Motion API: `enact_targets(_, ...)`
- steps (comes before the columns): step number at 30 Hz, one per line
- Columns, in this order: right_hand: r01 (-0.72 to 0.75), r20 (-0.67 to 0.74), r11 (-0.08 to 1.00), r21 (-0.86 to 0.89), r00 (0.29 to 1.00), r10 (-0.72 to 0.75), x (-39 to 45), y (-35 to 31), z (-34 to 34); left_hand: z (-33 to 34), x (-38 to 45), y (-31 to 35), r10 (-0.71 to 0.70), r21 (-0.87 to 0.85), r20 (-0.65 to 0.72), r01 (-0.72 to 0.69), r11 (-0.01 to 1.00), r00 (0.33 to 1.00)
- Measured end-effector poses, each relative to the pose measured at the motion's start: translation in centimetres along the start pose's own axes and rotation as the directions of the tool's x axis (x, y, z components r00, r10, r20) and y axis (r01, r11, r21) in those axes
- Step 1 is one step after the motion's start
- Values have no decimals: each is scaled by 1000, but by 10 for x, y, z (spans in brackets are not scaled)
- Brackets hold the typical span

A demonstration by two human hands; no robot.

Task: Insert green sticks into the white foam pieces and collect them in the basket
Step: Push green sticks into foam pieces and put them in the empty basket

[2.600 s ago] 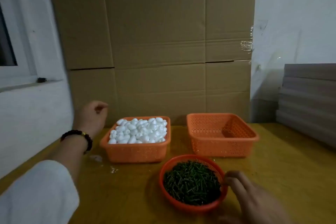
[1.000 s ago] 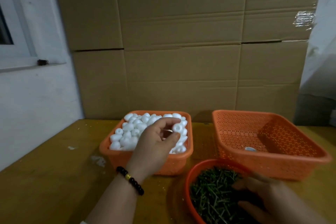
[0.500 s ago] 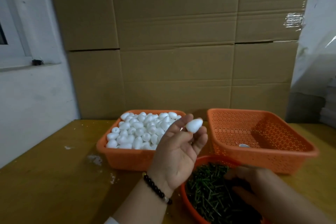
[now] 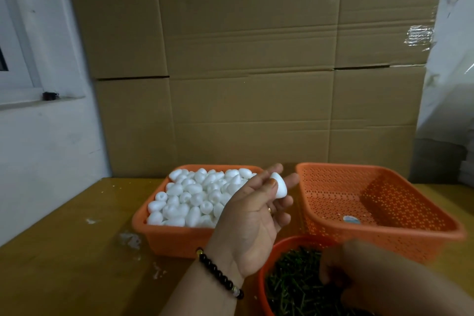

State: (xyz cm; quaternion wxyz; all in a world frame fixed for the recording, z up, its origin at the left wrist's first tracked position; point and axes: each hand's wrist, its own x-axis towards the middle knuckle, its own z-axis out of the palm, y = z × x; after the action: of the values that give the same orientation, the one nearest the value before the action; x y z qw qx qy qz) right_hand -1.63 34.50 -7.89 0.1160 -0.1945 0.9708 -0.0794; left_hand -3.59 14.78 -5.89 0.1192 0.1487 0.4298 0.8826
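Note:
My left hand point(image 4: 251, 221) is raised palm up between the baskets, its thumb and fingertips pinching one white egg-shaped foam piece point(image 4: 279, 188). Behind it an orange basket point(image 4: 177, 238) is heaped with several white foam pieces point(image 4: 195, 195). To the right stands a second orange mesh basket point(image 4: 384, 229), holding only a small round sticker point(image 4: 350, 219). A round orange bowl point(image 4: 287, 241) at the bottom holds many green sticks point(image 4: 292, 287). My right hand point(image 4: 379, 279), blurred, reaches down into the sticks with fingers curled; its grip is hidden.
Everything sits on a yellow-brown wooden table point(image 4: 64, 264) with white foam crumbs point(image 4: 130, 238) left of the foam basket. Tall cardboard sheets point(image 4: 243, 72) close off the back. A white wall with a window sill point(image 4: 38, 103) is on the left.
My left hand lifted one foam piece out of the heap, turned palm up and drew it towards me. My right hand stayed in the stick bowl.

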Motion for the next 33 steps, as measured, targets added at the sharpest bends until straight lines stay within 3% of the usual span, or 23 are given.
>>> enact_targets(8, -30, 4, 999, 11, 1000, 30, -9, -1, -12, -4, -8, -17, -119, -29, 35, 120, 992, 992)
enact_targets(17, -80, -33, 994, 74, 996, 83, -15, 1, -18, -13, -11, -31, -123, -214, -2, 120, 969, 992)
enact_targets(23, 35, -246, 974, 224, 969, 22, -16, 0, -21, -17, -16, -37, -161, -276, 2, 156, 948, 987)
enact_targets(28, 167, -367, 884, 438, 930, 6, -20, -7, -22, -18, -18, -41, -130, -230, -19, 123, 966, 991)
enact_targets(31, 230, -498, 830, 509, 865, 65, -17, -11, -20, -20, -20, -43, -94, -180, -53, 83, 980, 994)
enact_targets(33, 264, -601, 847, 461, 796, 79, -14, -13, -17, -21, -22, -43, -80, -182, -46, 70, 981, 996)
